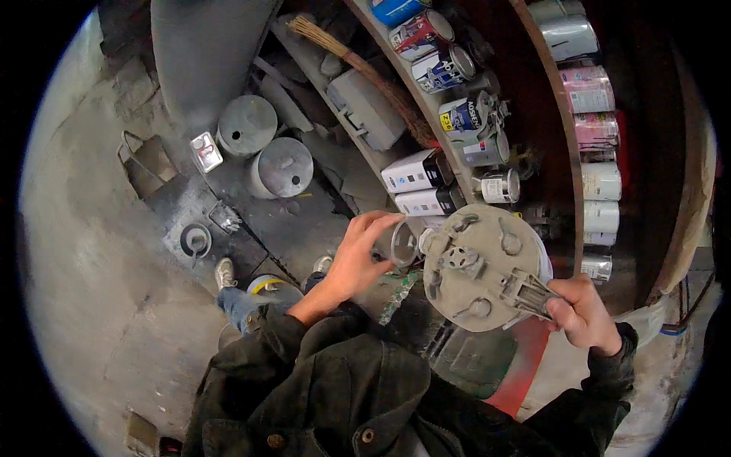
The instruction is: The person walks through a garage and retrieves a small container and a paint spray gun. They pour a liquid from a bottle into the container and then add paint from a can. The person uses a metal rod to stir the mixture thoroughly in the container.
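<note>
My right hand (pixel 576 308) is closed round the handle of a dusty grey-beige paint-can mixing lid (pixel 449 301). Round the lid's top are clamps and levers, and a strip of pale can wall shows behind its right edge. The lid's spout (pixel 429 242) points left. Beside it, my left hand (pixel 350 255) holds a clear round cup (pixel 403 244) between thumb and fingers, its rim close to the spout. Whether anything flows between them, I cannot make out.
Ahead and right, curved shelves hold several paint cans (pixel 444 68), pink-labelled tins (pixel 588 87), white rectangular tins (pixel 417 170) and a straw broom (pixel 358 65). Two grey drums (pixel 282 167) stand on the floor. A small pot (pixel 196 241) sits left of my feet, a bucket (pixel 274 289) near my legs.
</note>
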The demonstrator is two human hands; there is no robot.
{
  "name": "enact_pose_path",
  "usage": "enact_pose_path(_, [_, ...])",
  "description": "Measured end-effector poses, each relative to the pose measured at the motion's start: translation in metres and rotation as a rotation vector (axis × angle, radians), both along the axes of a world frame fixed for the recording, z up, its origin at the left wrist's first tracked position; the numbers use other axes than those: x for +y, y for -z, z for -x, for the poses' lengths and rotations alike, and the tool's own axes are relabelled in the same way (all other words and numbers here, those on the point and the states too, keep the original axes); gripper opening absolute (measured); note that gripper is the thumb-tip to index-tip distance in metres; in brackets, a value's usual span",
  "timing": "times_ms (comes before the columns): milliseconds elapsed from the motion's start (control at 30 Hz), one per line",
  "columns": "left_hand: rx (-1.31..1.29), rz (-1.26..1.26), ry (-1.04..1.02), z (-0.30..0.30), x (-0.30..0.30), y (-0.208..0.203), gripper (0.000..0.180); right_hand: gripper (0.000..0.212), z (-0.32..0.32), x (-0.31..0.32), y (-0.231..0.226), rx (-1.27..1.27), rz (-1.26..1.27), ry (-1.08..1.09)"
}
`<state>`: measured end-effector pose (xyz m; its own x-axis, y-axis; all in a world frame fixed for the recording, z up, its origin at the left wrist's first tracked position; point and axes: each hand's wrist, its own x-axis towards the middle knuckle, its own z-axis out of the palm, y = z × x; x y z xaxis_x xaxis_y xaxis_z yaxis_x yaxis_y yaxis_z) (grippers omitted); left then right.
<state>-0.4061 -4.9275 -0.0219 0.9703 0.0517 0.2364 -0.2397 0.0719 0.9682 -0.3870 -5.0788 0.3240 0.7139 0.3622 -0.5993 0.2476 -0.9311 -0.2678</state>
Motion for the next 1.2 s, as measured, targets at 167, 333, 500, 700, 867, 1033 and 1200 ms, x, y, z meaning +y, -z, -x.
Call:
enact_pose_path(167, [-0.041,0.079,0.009,0.001,-0.006,0.001,0.076,0.038,-0.004,0.026,-0.007,-0.002,0.165,-0.112])
enact_pose_path(333, [-0.082,0.094,0.008,0.000,-0.009,0.006,0.078,0.036,-0.007,0.048,-0.008,0.043,0.259,-0.133])
enact_pose_path(500, [-0.055,0.079,0.006,0.000,-0.013,0.007,0.082,0.034,-0.012,0.067,-0.007,0.042,0.373,-0.251])
enact_pose_path(700, [-0.057,0.075,0.021,0.000,-0.021,0.016,0.082,0.033,-0.013,0.078,-0.002,0.028,0.424,-0.335])
enact_pose_path(867, [-0.051,0.096,0.027,0.001,-0.026,0.022,0.081,0.032,-0.014,0.084,0.000,0.019,0.468,-0.432])
enact_pose_path(1033, [-0.051,0.111,0.062,-0.001,-0.026,0.021,0.081,0.033,-0.014,0.087,-0.002,0.025,0.461,-0.360])
enact_pose_path(1200, [0.007,0.160,0.048,-0.003,-0.031,0.024,0.075,0.033,-0.017,0.087,-0.005,0.034,0.476,-0.396])
